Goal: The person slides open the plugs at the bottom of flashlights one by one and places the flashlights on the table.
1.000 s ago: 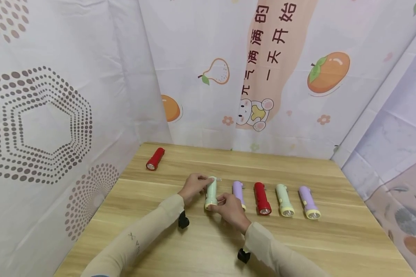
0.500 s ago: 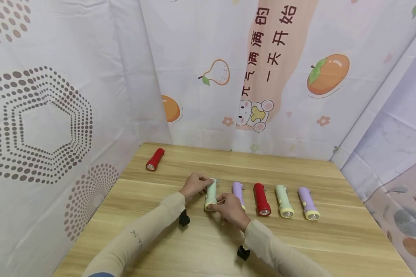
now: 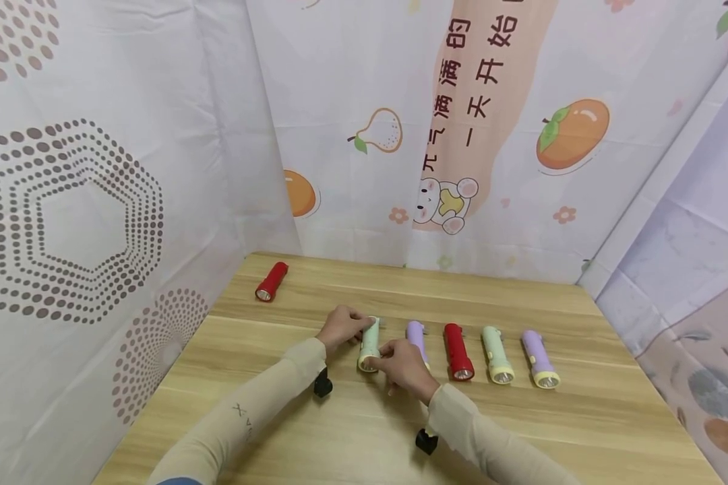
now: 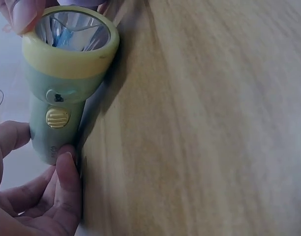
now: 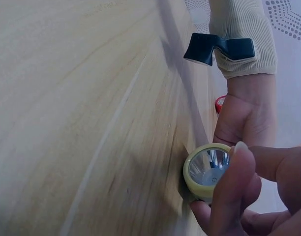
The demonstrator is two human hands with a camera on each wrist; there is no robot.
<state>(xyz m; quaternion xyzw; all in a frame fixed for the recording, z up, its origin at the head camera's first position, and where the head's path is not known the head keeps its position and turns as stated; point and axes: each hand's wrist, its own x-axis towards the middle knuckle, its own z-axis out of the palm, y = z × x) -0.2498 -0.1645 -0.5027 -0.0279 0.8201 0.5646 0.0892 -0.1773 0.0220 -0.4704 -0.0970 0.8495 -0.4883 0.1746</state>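
Observation:
A mint-green flashlight (image 3: pixel 371 340) with a pale yellow rim lies on the table, lens end toward me. My left hand (image 3: pixel 341 327) pinches its tail end between thumb and fingers. At the lens end, my right hand (image 3: pixel 408 367) grips the yellow rim. The left wrist view shows the yellow switch on the green flashlight body (image 4: pixel 57 101), facing up. In the right wrist view, my thumb and fingers lie around the flashlight's lens end (image 5: pixel 194 179). A purple flashlight (image 3: pixel 416 337) lies just right of it, partly hidden by my right hand.
Farther right in the row lie a red flashlight (image 3: pixel 457 349), a second green flashlight (image 3: pixel 495 350) and another purple flashlight (image 3: pixel 538 357). One more red flashlight (image 3: pixel 273 279) lies alone at the back left. Printed curtains (image 3: pixel 340 67) border the wooden table (image 3: pixel 352 431).
The whole head view has shifted slightly downward in the frame. Both hands stay on the green flashlight, which keeps nearly the same place beside the purple one.

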